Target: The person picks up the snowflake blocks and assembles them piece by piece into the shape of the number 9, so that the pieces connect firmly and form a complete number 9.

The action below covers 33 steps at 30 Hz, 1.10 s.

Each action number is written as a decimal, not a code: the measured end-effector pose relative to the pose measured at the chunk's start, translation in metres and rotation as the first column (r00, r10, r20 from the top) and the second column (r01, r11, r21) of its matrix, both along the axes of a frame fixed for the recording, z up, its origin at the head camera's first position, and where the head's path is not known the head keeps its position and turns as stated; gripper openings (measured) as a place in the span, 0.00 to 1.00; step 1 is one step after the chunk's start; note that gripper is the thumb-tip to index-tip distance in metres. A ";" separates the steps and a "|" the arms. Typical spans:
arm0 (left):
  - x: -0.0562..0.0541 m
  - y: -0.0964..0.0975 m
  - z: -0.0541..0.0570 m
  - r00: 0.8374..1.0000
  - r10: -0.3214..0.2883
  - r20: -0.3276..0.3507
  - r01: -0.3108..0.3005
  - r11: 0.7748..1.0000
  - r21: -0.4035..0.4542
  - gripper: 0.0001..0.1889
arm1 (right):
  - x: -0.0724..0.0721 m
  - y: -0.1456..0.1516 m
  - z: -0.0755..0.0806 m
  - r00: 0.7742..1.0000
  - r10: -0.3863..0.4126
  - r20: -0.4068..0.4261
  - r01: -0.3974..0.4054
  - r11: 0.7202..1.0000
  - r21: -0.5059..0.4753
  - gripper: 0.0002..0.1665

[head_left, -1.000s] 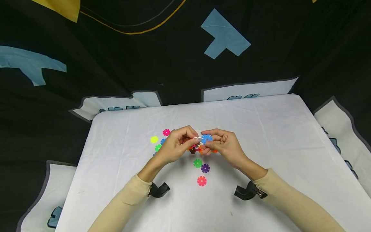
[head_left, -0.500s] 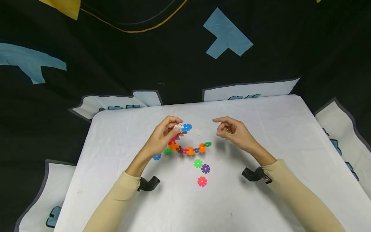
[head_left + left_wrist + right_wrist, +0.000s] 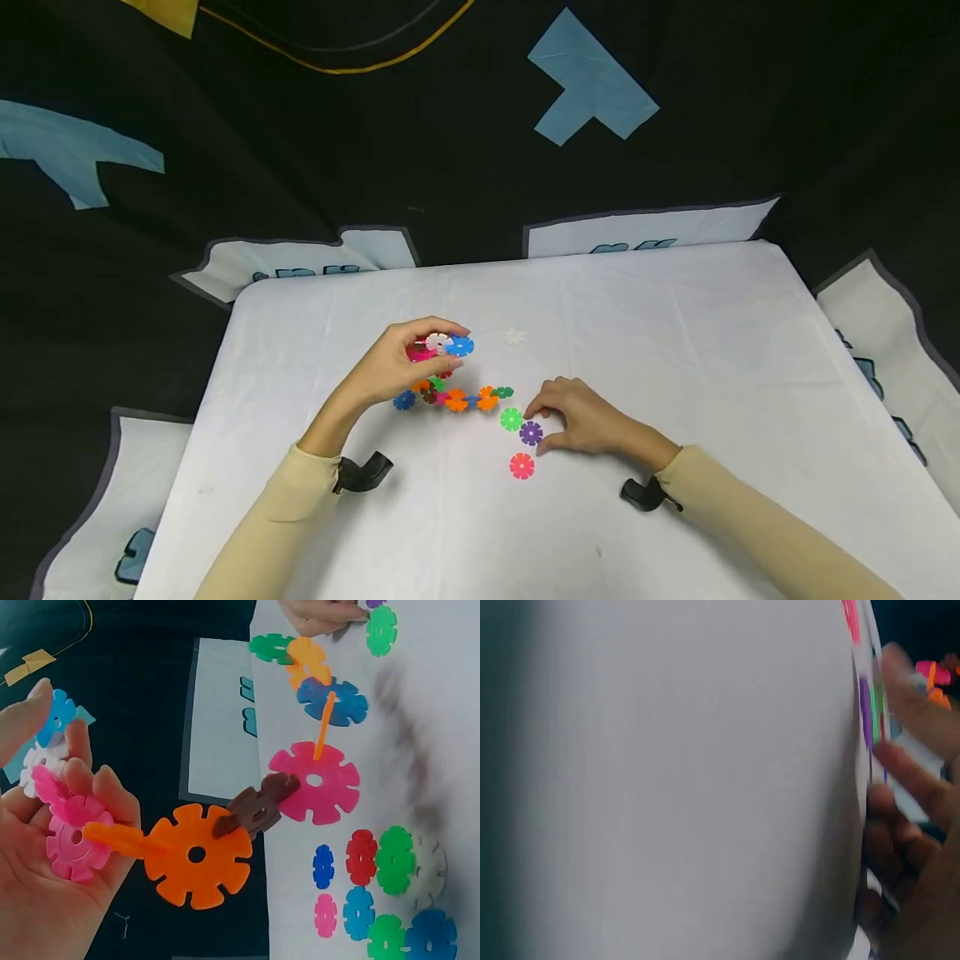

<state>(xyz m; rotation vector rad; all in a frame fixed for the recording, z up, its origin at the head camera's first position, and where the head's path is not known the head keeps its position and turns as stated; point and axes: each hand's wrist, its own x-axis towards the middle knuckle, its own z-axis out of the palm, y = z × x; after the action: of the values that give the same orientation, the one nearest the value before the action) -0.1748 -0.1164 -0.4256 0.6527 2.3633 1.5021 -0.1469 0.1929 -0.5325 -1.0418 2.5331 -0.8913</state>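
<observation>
Plainly, the purple disc (image 3: 531,433) lay on the table (image 3: 675,358) just left of the nearer right hand (image 3: 581,417), between parted thumb and forefinger, contact unclear; the left hand (image 3: 390,362) gripped the chain (image 3: 456,401).

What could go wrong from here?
Left grip holds the chain near its blue end; the long free part could sag or a joint slip.
Right grip is at the purple disc; the green disc right beside it could get nudged.
The white disc barely shows on the white cloth and may be overlooked.
</observation>
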 end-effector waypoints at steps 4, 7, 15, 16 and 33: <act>0.000 -0.002 -0.001 1.000 0.010 0.018 -0.010 1.000 -0.004 0.20 | 0.003 -0.005 -0.001 0.999 -0.010 -0.035 0.011 0.999 0.032 0.20; 0.001 -0.001 -0.003 0.999 0.008 0.034 -0.008 1.000 0.008 0.20 | 0.004 -0.002 -0.003 1.000 -0.026 -0.013 0.026 1.000 0.004 0.19; 0.003 0.011 -0.004 0.999 -0.032 0.025 0.031 0.999 0.037 0.20 | -0.011 0.018 0.037 0.916 -0.182 0.357 0.330 0.848 -0.415 0.20; 0.004 0.013 -0.004 0.999 -0.038 0.029 0.036 0.999 0.040 0.20 | -0.013 0.017 0.047 0.913 -0.193 0.361 0.352 0.820 -0.452 0.20; 0.007 0.038 0.003 0.986 -0.166 0.010 0.163 0.978 0.133 0.21 | -0.006 -0.022 0.099 0.977 -0.209 -0.034 0.161 0.840 -0.518 0.20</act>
<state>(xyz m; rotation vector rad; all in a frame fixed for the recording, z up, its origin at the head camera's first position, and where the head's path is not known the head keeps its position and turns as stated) -0.1673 -0.0782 -0.4228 0.8375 2.1494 1.5927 -0.1533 0.1709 -0.4337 -0.9914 2.5601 -1.6823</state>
